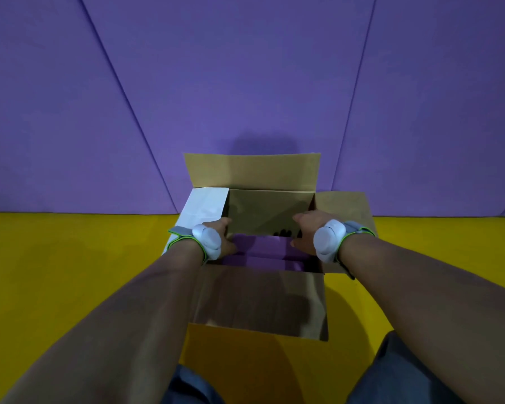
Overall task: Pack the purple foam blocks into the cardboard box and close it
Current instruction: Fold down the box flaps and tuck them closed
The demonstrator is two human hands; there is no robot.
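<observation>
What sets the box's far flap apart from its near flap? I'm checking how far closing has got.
The far flap stands up against the purple wall, well lit; the near flap folds out towards the person, hanging down in shadow. Neither hand, left hand or right hand, touches either. Both are plain brown cardboard, still open.

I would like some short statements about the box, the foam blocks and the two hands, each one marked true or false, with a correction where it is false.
1. All four flaps of the cardboard box are open. True.
2. The purple foam blocks lie on the yellow floor beside the box. False: they lie inside the box.
3. Both hands reach into the box. True: the left hand is at the left side, the right hand at the right side.
4. The box stands on a wooden table. False: it stands on the yellow floor.
5. Each wrist carries a white device. True.
</observation>
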